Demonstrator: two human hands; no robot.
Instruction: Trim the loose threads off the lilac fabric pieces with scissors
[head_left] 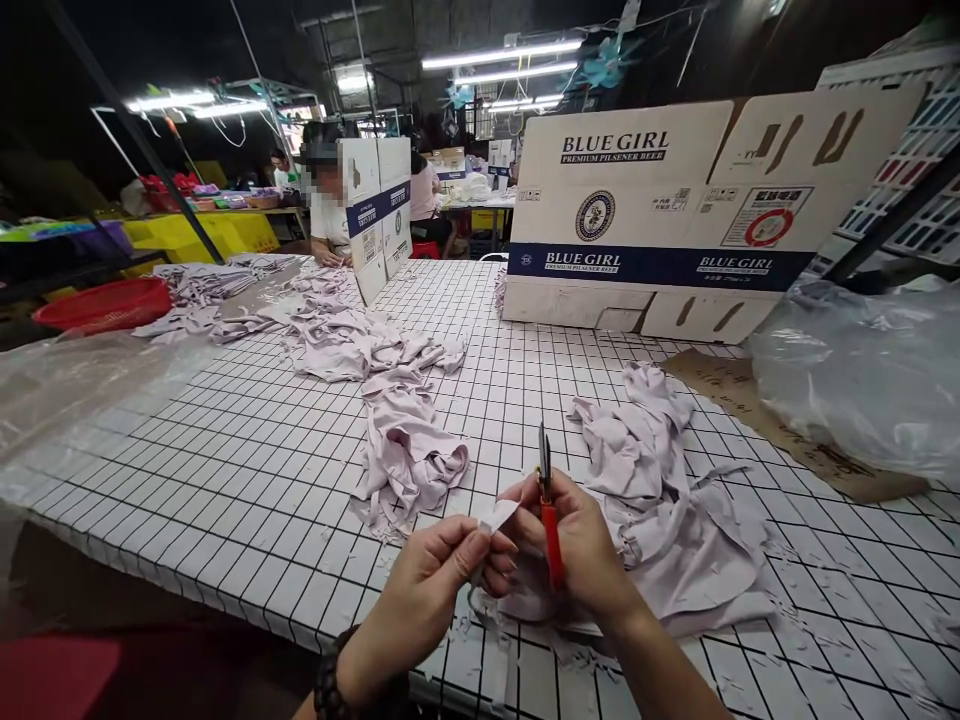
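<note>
My left hand (439,580) is closed in a pinch on a small pale fabric piece (496,517) near the table's front edge. My right hand (581,545) touches the same piece and grips red-handled thread snips (550,520), blades pointing up and away from me. Just right of my hands lies a crumpled pile of pale lilac fabric (660,490). A second lilac pile (409,445) lies to the left, beyond my left hand. Small fabric scraps (570,660) litter the gridded white table (247,470) around my wrists.
A large Blue Girl cardboard box (675,215) stands at the back right, a smaller one (379,215) at the back centre with a seated person (326,215) behind it. Clear plastic bag (862,370) at right, flat cardboard (787,425) under it. Red basket (105,303) far left.
</note>
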